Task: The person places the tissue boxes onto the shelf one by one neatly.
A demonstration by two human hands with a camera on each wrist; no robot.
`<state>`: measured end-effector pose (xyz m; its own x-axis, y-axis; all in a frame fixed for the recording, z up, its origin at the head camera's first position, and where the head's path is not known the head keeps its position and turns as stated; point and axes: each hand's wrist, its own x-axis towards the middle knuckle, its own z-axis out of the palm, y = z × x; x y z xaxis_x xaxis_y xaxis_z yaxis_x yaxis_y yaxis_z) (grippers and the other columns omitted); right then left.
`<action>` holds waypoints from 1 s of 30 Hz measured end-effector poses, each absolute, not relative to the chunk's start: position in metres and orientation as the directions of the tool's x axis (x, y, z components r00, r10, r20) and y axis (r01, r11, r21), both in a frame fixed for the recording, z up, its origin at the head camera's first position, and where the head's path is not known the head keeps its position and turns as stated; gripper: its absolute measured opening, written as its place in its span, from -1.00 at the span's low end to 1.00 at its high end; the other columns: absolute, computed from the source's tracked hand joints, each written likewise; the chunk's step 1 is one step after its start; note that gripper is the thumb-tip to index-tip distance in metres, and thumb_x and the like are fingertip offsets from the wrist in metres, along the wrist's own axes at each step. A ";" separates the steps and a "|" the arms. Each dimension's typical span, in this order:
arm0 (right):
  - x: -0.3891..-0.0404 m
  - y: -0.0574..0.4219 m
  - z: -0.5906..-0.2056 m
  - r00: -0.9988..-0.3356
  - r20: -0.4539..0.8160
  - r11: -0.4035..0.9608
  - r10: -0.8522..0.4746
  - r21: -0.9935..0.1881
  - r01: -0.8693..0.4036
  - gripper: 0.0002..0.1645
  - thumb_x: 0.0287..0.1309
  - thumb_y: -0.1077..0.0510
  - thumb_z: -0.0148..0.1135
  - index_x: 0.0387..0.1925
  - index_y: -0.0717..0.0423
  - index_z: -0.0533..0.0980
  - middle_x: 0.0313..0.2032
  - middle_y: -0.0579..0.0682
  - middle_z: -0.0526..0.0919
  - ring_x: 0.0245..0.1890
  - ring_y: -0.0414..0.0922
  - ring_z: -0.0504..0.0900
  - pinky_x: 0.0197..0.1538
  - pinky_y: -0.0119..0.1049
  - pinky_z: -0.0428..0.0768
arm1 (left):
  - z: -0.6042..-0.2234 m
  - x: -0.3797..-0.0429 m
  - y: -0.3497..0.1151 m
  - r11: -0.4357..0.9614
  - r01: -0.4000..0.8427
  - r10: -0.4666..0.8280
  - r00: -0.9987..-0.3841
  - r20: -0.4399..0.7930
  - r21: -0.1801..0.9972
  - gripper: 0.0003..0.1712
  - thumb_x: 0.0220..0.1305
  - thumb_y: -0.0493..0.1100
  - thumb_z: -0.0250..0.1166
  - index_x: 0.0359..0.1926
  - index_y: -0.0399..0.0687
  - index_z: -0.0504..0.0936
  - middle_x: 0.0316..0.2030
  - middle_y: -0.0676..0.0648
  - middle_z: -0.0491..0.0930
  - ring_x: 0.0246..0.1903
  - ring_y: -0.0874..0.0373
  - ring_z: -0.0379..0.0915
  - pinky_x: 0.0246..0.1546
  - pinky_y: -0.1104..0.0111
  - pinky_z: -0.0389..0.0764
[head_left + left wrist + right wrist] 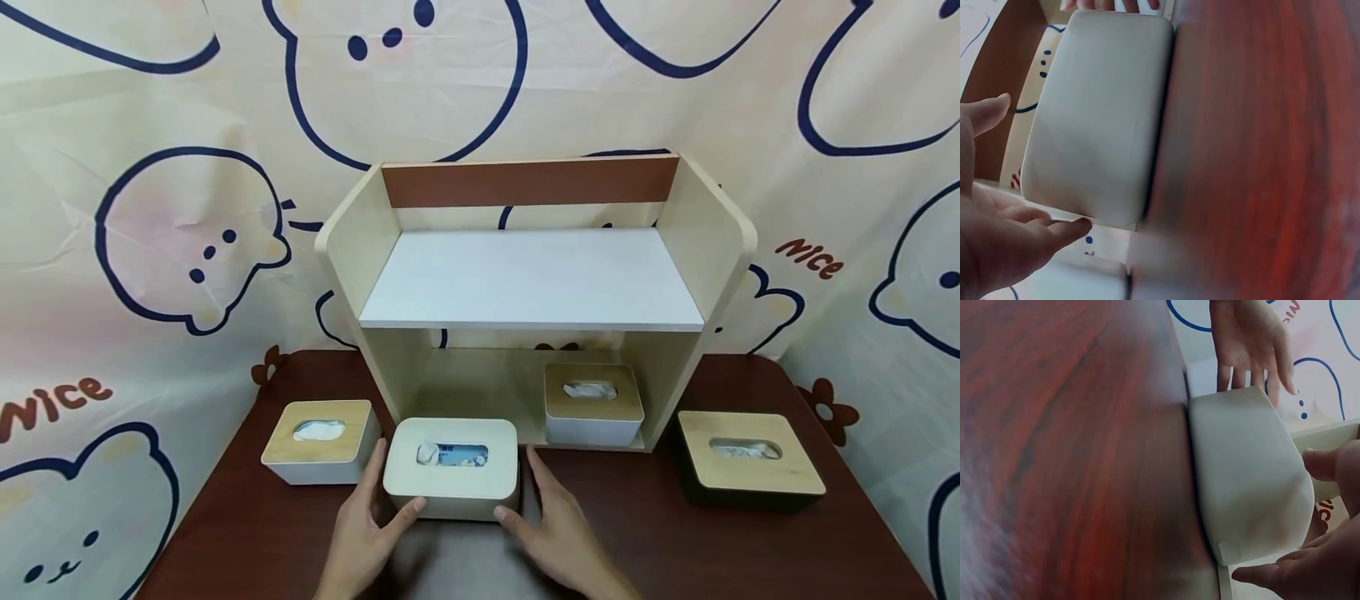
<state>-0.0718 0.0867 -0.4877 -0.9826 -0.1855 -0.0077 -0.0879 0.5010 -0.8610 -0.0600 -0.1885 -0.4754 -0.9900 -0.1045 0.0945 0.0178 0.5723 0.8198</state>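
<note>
Your left hand and right hand flank the white-lidded tissue box, fingers spread; press both sides evenly.

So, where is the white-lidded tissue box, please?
In the head view, the white-lidded box is at lower centre, between the left hand and right hand, in front of the shelf.

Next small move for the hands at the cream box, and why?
I'd probably bring the left hand and right hand inward evenly, to press the cream box from both ends. They flank it with fingers extended rather than wrapped around it, and firm contact isn't clear, so an even two-sided hold seems sensible before shifting it.
</note>
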 end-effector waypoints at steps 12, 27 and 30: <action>-0.072 0.079 -0.497 -0.967 0.004 0.455 -0.256 -0.882 -0.124 0.12 0.46 -0.18 0.35 0.71 0.24 0.01 0.67 0.29 0.12 0.64 0.27 0.21 0.50 0.14 0.46 | -0.481 -0.063 -0.198 0.568 -0.009 -0.050 -0.998 0.023 0.823 0.13 0.38 -0.02 0.52 0.71 -0.22 0.06 0.64 -0.35 0.18 0.53 -0.29 0.29 0.35 -0.12 0.59; -0.070 0.073 -0.501 -0.974 0.155 0.379 -0.166 -0.902 -0.208 -0.05 0.44 0.05 0.35 0.61 0.41 0.17 0.59 0.43 0.22 0.56 0.37 0.28 0.28 -0.05 0.68 | -0.483 -0.062 -0.193 0.454 0.108 -0.022 -0.991 0.132 0.884 -0.04 0.30 -0.44 0.45 0.63 -0.34 0.22 0.55 -0.37 0.33 0.38 -0.20 0.45 0.25 0.18 0.69; -0.071 0.073 -0.500 -0.973 0.174 0.366 -0.154 -0.904 -0.220 -0.08 0.43 0.12 0.37 0.62 0.37 0.18 0.58 0.42 0.24 0.55 0.35 0.30 0.26 -0.05 0.69 | -0.483 -0.062 -0.192 0.449 0.120 -0.021 -0.989 0.144 0.886 -0.05 0.30 -0.44 0.45 0.63 -0.35 0.22 0.55 -0.37 0.34 0.40 -0.20 0.44 0.27 0.16 0.67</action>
